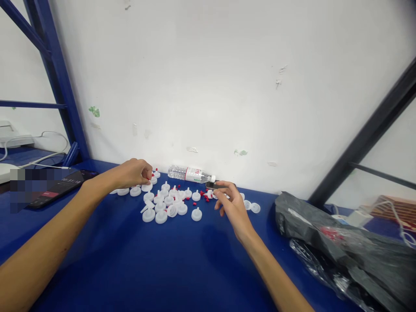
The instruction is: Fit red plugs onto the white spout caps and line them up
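Note:
Several white plastic caps [169, 203] lie scattered on the blue table [156, 268], with small red pieces [204, 197] among them. My left hand [133, 172] is curled closed at the left end of the pile, pinching something small that looks red and white. My right hand [229, 203] hovers over the right end of the pile. Its fingers are loosely bent and apart, and I see nothing in them. A small dark object [212, 185] lies just beyond its fingertips.
A clear water bottle [190, 173] lies on its side against the white wall. A black plastic bag [344, 242] with red bits sits at the right. A dark phone [61, 186] lies at the left. Blue shelf posts [55, 73] and cables stand at the far left.

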### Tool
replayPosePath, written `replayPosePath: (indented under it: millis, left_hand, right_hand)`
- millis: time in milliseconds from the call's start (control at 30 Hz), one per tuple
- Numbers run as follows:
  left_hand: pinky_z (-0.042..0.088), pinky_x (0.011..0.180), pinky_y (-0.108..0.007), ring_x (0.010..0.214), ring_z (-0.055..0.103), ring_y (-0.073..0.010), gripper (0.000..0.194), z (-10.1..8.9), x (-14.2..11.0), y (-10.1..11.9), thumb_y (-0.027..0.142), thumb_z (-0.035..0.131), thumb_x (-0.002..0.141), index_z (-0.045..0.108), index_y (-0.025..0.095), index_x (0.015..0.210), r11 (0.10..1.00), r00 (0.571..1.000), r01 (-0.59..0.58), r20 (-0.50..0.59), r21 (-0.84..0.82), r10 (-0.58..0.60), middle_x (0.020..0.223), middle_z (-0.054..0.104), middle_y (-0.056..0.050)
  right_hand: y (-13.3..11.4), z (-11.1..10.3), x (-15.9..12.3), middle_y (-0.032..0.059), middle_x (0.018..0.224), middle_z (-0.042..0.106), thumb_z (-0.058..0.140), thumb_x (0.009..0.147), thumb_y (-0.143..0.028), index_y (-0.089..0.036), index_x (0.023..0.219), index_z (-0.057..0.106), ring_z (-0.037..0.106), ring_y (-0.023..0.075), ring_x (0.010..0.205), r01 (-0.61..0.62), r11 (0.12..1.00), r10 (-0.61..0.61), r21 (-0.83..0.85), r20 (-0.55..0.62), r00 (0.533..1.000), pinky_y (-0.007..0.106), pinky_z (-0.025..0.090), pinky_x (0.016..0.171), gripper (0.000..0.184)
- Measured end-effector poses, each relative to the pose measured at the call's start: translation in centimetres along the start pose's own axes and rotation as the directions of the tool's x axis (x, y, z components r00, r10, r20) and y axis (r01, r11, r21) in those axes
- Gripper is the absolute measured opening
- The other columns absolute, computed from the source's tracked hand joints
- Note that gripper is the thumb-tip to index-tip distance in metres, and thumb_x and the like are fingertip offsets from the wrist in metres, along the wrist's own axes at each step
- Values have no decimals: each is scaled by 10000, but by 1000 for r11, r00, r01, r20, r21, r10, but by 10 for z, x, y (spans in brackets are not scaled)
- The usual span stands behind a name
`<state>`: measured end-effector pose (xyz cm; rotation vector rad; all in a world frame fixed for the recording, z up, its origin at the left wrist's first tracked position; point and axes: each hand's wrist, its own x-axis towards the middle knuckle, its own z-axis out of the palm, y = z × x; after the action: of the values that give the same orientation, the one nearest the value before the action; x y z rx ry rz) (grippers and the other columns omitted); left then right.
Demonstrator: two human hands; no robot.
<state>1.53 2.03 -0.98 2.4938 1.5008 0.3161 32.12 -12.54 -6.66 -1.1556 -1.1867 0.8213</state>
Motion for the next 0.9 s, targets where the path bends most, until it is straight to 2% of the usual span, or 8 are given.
replayPosePath:
  millis: [67, 233, 600, 900]
  left_hand:
    - [416, 546, -257, 602, 647, -177, 133, 4, 1, 1, 366, 679, 623, 674, 235, 650, 1000, 1000, 3, 17, -4, -2, 669, 734, 3]
    - [433, 586, -255, 681, 671, -189, 120, 10, 3, 0, 353, 678, 618, 650, 237, 628, 1000, 1000, -13, 27, -17, 14, 674, 730, 4]
    - [403, 570, -266, 675, 650, -202, 156, 9, 3, -6, 386, 682, 593, 637, 239, 620, 1000, 1000, 13, 1, 14, -13, 660, 710, -4]
    - [416, 590, -261, 709, 672, -200, 192, 14, 7, -15, 419, 648, 646, 643, 239, 712, 1000, 999, 17, 40, 23, -18, 743, 740, -14]
  right_hand:
    - [0, 0, 0, -9, 905, 608, 673, 807, -442, -222, 1143, 580, 569, 102, 557, 0, 1000, 0, -8, 4, 1000, 201, 386, 407, 413]
    - [0, 0, -1, -14, 890, 611, 665, 817, -433, -227, 1123, 587, 571, 104, 555, 0, 1000, 1, -30, 16, 1000, 202, 390, 410, 377]
    - [0, 2, -1, -28, 836, 584, 643, 839, -417, -229, 1085, 608, 562, 101, 542, 9, 997, -5, -74, 49, 999, 201, 379, 409, 312]
    - [-1, 3, -2, -21, 809, 611, 642, 842, -411, -222, 1064, 619, 546, 103, 523, 2, 997, 4, -72, 88, 996, 207, 363, 412, 293]
